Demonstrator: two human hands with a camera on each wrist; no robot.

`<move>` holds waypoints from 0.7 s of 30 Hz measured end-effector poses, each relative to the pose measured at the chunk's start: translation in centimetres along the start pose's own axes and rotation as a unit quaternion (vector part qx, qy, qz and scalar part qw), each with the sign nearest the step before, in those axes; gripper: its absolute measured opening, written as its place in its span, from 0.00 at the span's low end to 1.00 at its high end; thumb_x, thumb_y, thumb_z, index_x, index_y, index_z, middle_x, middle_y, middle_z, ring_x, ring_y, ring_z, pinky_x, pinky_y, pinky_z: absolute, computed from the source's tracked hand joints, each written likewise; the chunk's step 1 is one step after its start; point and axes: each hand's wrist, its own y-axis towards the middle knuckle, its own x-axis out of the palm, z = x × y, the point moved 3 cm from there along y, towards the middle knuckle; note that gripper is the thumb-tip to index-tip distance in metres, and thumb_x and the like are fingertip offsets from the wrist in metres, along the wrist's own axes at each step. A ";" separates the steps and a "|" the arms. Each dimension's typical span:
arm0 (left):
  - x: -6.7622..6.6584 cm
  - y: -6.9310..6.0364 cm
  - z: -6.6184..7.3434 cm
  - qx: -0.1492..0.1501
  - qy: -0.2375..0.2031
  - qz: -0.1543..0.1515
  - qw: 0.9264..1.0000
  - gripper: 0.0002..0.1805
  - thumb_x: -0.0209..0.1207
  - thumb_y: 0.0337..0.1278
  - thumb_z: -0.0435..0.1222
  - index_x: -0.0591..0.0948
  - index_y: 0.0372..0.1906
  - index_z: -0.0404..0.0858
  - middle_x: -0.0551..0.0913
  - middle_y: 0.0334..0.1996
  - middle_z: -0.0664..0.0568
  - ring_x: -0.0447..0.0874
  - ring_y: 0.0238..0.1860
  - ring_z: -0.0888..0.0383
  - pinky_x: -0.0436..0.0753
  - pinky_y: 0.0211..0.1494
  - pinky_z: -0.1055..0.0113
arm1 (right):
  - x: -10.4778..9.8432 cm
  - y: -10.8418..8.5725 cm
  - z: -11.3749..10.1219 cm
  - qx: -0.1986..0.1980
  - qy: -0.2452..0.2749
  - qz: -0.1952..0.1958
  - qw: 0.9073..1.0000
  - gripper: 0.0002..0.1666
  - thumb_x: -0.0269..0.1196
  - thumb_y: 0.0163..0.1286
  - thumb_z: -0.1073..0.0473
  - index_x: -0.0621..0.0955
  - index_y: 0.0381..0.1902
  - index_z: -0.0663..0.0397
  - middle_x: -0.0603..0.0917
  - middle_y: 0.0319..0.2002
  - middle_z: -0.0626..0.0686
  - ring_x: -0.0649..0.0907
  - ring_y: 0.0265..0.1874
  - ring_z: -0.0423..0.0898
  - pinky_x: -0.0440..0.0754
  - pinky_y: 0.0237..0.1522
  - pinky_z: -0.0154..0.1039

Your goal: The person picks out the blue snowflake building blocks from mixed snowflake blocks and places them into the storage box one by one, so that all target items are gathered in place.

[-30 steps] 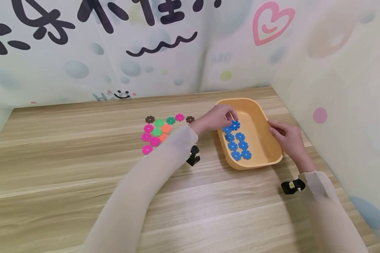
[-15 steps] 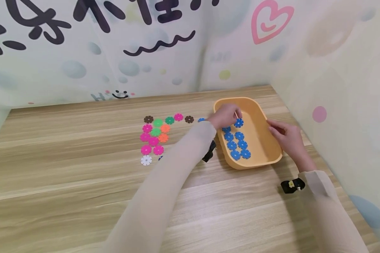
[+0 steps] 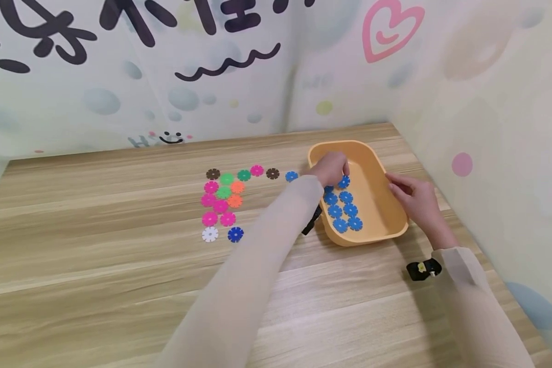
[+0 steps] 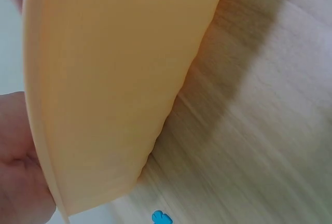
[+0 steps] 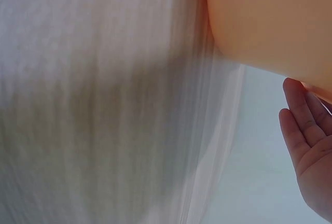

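A yellow-orange plastic tub [image 3: 372,189] stands at the back right of the table. Blue notched snowflake discs [image 3: 350,209] lie in two columns along its left side. My left hand [image 3: 331,167] reaches over the left rim, fingers curled down at the top blue snowflake disc [image 3: 343,181], which it seems to pinch; the fingertips are partly hidden. At the opposite rim, my right hand [image 3: 416,202] grips the tub between thumb and fingers. In the left wrist view, the tub's outer wall [image 4: 114,79] covers most of the hand. The right wrist view shows my right fingers [image 5: 295,97] against the wall.
Left of the tub lie several discs: pink [image 3: 220,206], green [image 3: 223,192], orange [image 3: 235,201], brown [image 3: 272,174], white [image 3: 210,234] and dark blue [image 3: 235,234]. One lighter blue disc [image 3: 292,176] lies near the tub. Printed walls [image 3: 487,153] border the table at back and right.
My left hand has moved right and further into the tub, and the top blue disc has shifted slightly right with it. My right hand keeps its grip on the rim.
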 end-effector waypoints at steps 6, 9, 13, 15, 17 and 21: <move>0.3 0.5 -0.1 -0.015 0.011 0.002 1.000 0.12 0.52 0.59 0.26 0.81 0.43 0.40 0.78 0.43 0.54 0.73 0.43 0.61 0.73 0.49 0.73 | 0.0 0.1 0.3 0.004 0.004 0.006 1.000 0.18 0.58 0.65 0.64 0.78 0.52 0.64 0.79 0.48 0.64 0.77 0.40 0.27 0.72 0.36 0.17; 0.4 0.6 -0.1 -0.022 0.014 0.001 1.000 0.11 0.53 0.59 0.27 0.81 0.42 0.40 0.78 0.41 0.54 0.73 0.41 0.61 0.74 0.48 0.73 | 0.0 0.0 0.5 0.009 0.004 0.008 1.000 0.17 0.58 0.65 0.65 0.78 0.52 0.64 0.80 0.48 0.63 0.76 0.39 0.25 0.72 0.35 0.16; 0.5 0.6 -0.1 -0.031 0.009 0.001 0.999 0.09 0.53 0.60 0.28 0.81 0.41 0.39 0.78 0.39 0.54 0.73 0.40 0.61 0.74 0.47 0.73 | 0.0 0.0 0.5 0.001 -0.001 0.010 1.000 0.17 0.58 0.64 0.66 0.78 0.52 0.64 0.80 0.47 0.63 0.76 0.39 0.27 0.72 0.36 0.16; 0.5 0.6 -0.1 -0.034 0.006 0.004 0.999 0.08 0.53 0.60 0.29 0.81 0.41 0.39 0.78 0.38 0.54 0.74 0.39 0.61 0.74 0.46 0.72 | 0.0 0.1 0.3 -0.004 -0.004 0.011 1.000 0.17 0.58 0.64 0.67 0.78 0.51 0.64 0.80 0.47 0.64 0.78 0.41 0.33 0.72 0.36 0.17; 0.5 0.6 -0.1 -0.033 0.008 0.006 0.999 0.08 0.52 0.61 0.29 0.81 0.40 0.39 0.78 0.37 0.54 0.74 0.38 0.61 0.74 0.45 0.73 | 0.0 0.1 0.2 -0.007 -0.005 0.009 1.000 0.17 0.58 0.64 0.66 0.78 0.51 0.65 0.79 0.47 0.64 0.80 0.43 0.41 0.72 0.36 0.17; 0.6 0.8 -0.2 -0.035 0.016 0.009 0.999 0.08 0.52 0.61 0.29 0.82 0.37 0.39 0.78 0.35 0.54 0.73 0.36 0.61 0.73 0.40 0.73 | 0.1 0.1 0.1 -0.007 -0.004 0.009 1.000 0.17 0.58 0.64 0.67 0.78 0.51 0.65 0.79 0.47 0.65 0.80 0.43 0.49 0.72 0.37 0.17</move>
